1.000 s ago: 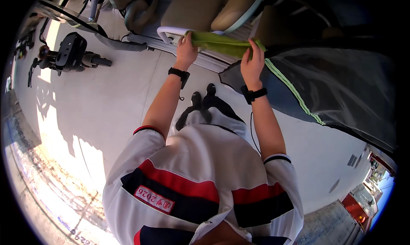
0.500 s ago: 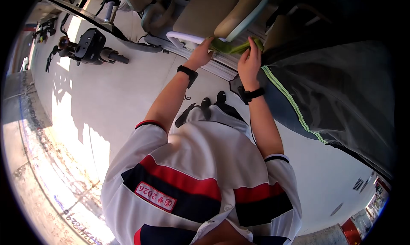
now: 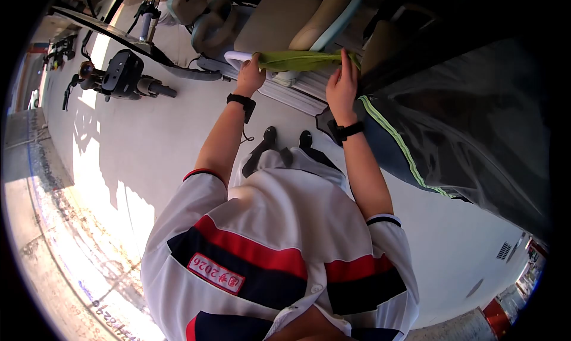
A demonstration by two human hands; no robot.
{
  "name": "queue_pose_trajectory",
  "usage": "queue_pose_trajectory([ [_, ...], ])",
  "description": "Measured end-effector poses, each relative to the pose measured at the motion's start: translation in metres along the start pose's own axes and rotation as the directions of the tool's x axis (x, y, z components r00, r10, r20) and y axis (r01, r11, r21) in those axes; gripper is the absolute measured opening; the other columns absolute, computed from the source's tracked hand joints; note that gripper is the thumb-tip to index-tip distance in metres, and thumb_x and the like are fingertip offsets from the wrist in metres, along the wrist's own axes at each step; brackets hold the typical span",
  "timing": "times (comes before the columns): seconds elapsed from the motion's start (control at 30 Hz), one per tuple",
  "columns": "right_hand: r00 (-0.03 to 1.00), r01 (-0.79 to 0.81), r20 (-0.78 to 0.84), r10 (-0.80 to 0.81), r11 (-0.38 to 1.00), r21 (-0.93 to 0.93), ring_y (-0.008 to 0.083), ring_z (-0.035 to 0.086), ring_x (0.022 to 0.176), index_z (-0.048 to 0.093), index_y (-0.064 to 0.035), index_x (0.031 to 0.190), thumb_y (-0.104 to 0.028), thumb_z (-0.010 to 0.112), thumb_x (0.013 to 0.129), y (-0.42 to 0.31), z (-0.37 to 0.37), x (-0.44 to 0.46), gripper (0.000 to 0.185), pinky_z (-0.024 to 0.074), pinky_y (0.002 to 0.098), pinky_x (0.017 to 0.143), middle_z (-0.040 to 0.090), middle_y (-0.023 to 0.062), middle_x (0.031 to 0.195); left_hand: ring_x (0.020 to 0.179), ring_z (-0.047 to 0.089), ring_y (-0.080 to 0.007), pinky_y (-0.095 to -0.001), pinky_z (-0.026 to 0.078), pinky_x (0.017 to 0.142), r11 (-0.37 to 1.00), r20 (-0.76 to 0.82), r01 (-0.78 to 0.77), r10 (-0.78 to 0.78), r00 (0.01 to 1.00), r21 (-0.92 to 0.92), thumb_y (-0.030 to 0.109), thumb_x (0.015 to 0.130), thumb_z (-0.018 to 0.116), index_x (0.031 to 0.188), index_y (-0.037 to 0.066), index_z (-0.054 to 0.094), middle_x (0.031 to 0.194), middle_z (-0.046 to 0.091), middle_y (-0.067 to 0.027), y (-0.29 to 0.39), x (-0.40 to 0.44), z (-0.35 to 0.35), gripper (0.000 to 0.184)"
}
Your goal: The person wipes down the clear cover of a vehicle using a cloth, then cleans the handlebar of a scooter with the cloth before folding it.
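Note:
A green cloth (image 3: 300, 60) is stretched out sideways between my two hands. Its left end is pinched in my left hand (image 3: 251, 78), beside a pale curved rail (image 3: 236, 57) of the vehicle. My right hand (image 3: 342, 90) grips the other end, with its fingers pointing up and partly covering the cloth there. Behind the cloth lies the vehicle's brown padded seat (image 3: 276, 20) and a tan armrest (image 3: 321, 17) with a light blue edge.
A dark clear-windowed cover (image 3: 470, 121) with a reflective green-striped edge hangs close to my right forearm. The vehicle's ridged sill (image 3: 294, 97) runs below the cloth. At the left stands a black scooter (image 3: 124, 73) on the pale floor.
My left hand has moved left and slightly up, away from my right hand. The bunched, sagging cloth is now spread longer and straighter. My right hand has shifted slightly left.

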State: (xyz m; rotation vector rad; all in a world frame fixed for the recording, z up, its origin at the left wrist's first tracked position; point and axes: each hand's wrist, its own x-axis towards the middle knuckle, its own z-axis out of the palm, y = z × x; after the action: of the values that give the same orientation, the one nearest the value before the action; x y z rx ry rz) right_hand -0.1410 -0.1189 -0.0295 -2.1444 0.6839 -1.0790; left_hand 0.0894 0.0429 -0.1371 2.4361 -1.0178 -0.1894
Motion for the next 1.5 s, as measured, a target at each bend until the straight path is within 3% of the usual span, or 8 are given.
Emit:
queue_pose_trajectory([
  [0.33, 0.999, 0.040, 0.017, -0.039, 0.999, -0.033, 0.0396, 0.059, 0.108, 0.046, -0.0093, 0.143, 0.005, 0.053, 0.089, -0.001, 0.032, 0.009, 0.056, 0.0494, 0.0429, 0.091, 0.058, 0.0204, 0.123, 0.105, 0.059, -0.0470, -0.0512, 0.048, 0.093, 0.997, 0.027, -0.059, 0.060, 0.998, -0.044, 0.017, 0.085, 0.068, 0.142, 0.014, 0.038, 0.117, 0.064, -0.0247, -0.023, 0.002, -0.005, 0.064],
  [0.47, 0.993, 0.054, 0.102, -0.051, 0.998, -0.031, 0.0374, 0.061, 0.109, 0.047, -0.0145, 0.143, 0.005, 0.053, 0.089, -0.006, 0.057, 0.017, 0.058, 0.0518, 0.0427, 0.089, 0.059, 0.0195, 0.126, 0.113, 0.056, -0.0450, -0.0479, 0.045, 0.098, 0.994, 0.117, 0.073, -0.063, 0.991, -0.079, 0.017, 0.084, 0.067, 0.143, 0.014, 0.037, 0.127, 0.061, -0.0185, -0.036, 0.001, -0.019, 0.067],
  [0.73, 0.952, 0.047, 0.302, -0.049, 0.999, 0.011, 0.0386, 0.060, 0.111, 0.047, -0.0175, 0.143, 0.004, 0.050, 0.090, -0.010, 0.084, 0.013, 0.058, 0.0516, 0.0430, 0.091, 0.059, 0.0184, 0.130, 0.099, 0.064, -0.0441, -0.0512, 0.051, 0.085, 0.987, -0.050, -0.120, 0.116, 0.992, -0.102, 0.019, 0.085, 0.068, 0.141, 0.011, 0.039, 0.114, 0.065, -0.0248, -0.103, 0.026, -0.011, 0.064],
  [0.83, 0.939, 0.013, 0.344, 0.001, 0.999, -0.038, 0.0389, 0.060, 0.111, 0.046, -0.0191, 0.144, 0.004, 0.049, 0.090, -0.007, 0.092, 0.000, 0.059, 0.0514, 0.0435, 0.091, 0.059, 0.0187, 0.130, 0.097, 0.065, -0.0423, -0.0485, 0.053, 0.082, 0.987, 0.091, -0.073, 0.087, 0.992, -0.144, 0.018, 0.086, 0.068, 0.140, 0.008, 0.040, 0.115, 0.064, -0.0238, -0.083, 0.035, -0.020, 0.062],
  [0.93, 0.935, -0.034, 0.348, 0.059, 0.996, -0.079, 0.0393, 0.060, 0.112, 0.045, -0.0202, 0.145, 0.004, 0.049, 0.090, -0.005, 0.101, -0.013, 0.060, 0.0512, 0.0441, 0.092, 0.059, 0.0190, 0.130, 0.096, 0.066, -0.0401, -0.0455, 0.054, 0.081, 0.943, 0.067, -0.229, 0.252, 0.965, -0.243, 0.016, 0.087, 0.067, 0.139, 0.006, 0.041, 0.119, 0.062, -0.0223, -0.074, 0.036, -0.001, 0.059],
  [1.2, 0.936, -0.110, 0.323, 0.140, 0.988, -0.109, 0.0403, 0.059, 0.112, 0.045, -0.0184, 0.145, 0.004, 0.050, 0.089, -0.016, 0.106, -0.015, 0.060, 0.0504, 0.0438, 0.094, 0.059, 0.0198, 0.130, 0.101, 0.067, -0.0346, -0.0421, 0.053, 0.084, 0.831, 0.186, -0.313, 0.435, 0.881, -0.460, 0.013, 0.089, 0.066, 0.138, 0.003, 0.044, 0.118, 0.064, -0.0210, -0.032, 0.022, -0.012, 0.054],
  [1.3, 0.925, -0.132, 0.339, 0.175, 0.981, -0.144, 0.0397, 0.058, 0.114, 0.046, -0.0151, 0.143, 0.005, 0.051, 0.088, -0.023, 0.112, -0.011, 0.059, 0.0488, 0.0443, 0.096, 0.058, 0.0197, 0.131, 0.100, 0.067, -0.0349, -0.0427, 0.053, 0.084, 0.831, 0.248, -0.189, 0.361, 0.899, -0.523, 0.012, 0.089, 0.066, 0.136, 0.005, 0.048, 0.111, 0.067, -0.0212, -0.042, 0.028, -0.018, 0.051],
  [1.5, 0.915, -0.107, 0.353, 0.194, 0.962, -0.252, 0.0399, 0.055, 0.112, 0.051, -0.0079, 0.138, 0.005, 0.054, 0.084, -0.013, 0.144, -0.007, 0.055, 0.0460, 0.0458, 0.097, 0.061, 0.0219, 0.121, 0.093, 0.069, -0.0366, -0.0449, 0.054, 0.078, 0.954, 0.202, -0.039, 0.103, 0.974, -0.296, 0.016, 0.091, 0.064, 0.129, 0.013, 0.057, 0.098, 0.071, -0.0198, -0.084, 0.031, -0.052, 0.039],
])
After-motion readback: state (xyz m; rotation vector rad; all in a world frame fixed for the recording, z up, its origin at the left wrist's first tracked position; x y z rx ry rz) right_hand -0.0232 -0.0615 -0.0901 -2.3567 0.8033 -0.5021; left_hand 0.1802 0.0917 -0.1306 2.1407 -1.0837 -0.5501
